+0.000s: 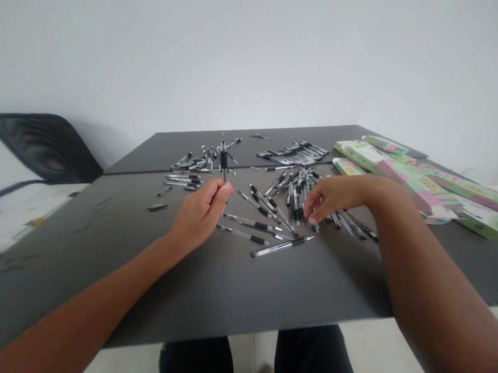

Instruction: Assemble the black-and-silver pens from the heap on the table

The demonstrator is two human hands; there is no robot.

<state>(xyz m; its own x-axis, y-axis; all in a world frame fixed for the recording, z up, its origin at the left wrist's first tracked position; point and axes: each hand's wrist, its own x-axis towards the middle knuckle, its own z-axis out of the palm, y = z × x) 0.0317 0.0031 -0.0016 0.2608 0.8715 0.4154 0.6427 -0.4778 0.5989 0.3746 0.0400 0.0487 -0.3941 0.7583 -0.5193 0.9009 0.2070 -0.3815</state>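
My left hand (204,207) is closed around a gel pen (224,159). That pen stands upright, with its thin tip pointing up and its black grip showing above my fingers; the lower end is mostly hidden in the hand. Over a heap of clear-barrelled pens (297,193), my right hand (325,197) bends down with its fingers pinched together at a pen (314,226), whose end pokes out below the fingertips. Between the hands, several loose pens (261,205) lie at a slant. One pen (281,247) rests nearer the table's front edge.
A row of pens (299,152) lies side by side farther back on the dark table (236,296). Another pile of pens and small parts (195,162) is at the back left. Green and pink boxes (395,170) cover the right side. A mesh chair (47,144) stands left.
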